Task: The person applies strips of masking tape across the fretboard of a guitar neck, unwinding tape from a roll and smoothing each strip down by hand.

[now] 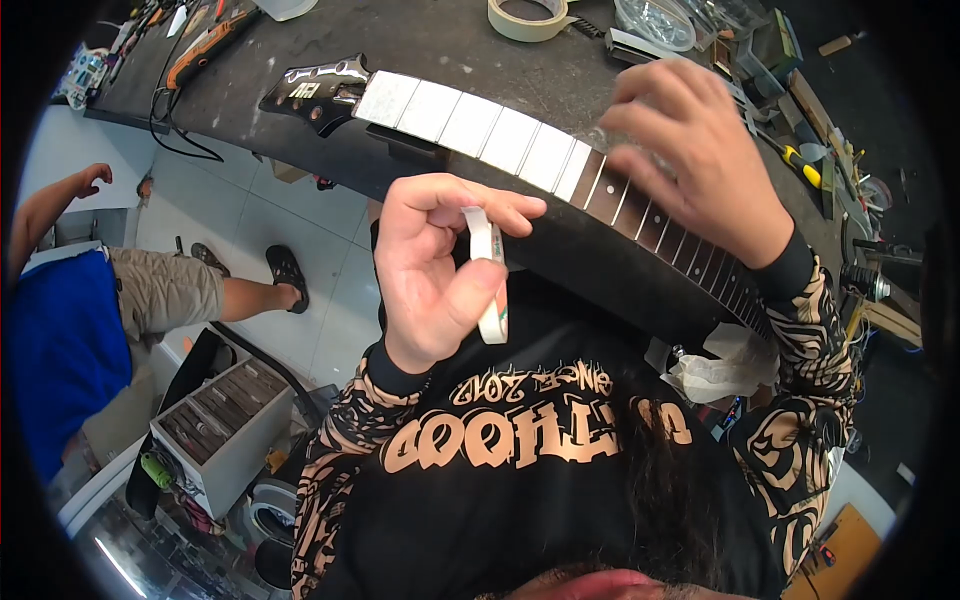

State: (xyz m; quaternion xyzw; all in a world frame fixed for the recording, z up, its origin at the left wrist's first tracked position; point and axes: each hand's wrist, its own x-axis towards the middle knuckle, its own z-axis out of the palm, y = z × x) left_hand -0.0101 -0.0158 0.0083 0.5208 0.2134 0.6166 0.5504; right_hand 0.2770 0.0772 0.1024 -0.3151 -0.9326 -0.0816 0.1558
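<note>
Strips of white tape cover the upper part of a guitar neck's dark fretboard, with bare frets and dot inlays further right. The black headstock points left. In front of the neck, my left hand grips a narrow roll of white tape between thumb and fingers. My right hand is above the bare part of the fretboard near the end of the white strips. Its fingers are blurred, bent and apart, with nothing visible in them. Whether they touch the neck is unclear.
A wide masking tape roll and an orange tool with a cable lie on the dark bench. A yellow-handled tool sits among clutter at right. Another person in blue is at left, beside a box of dark pieces.
</note>
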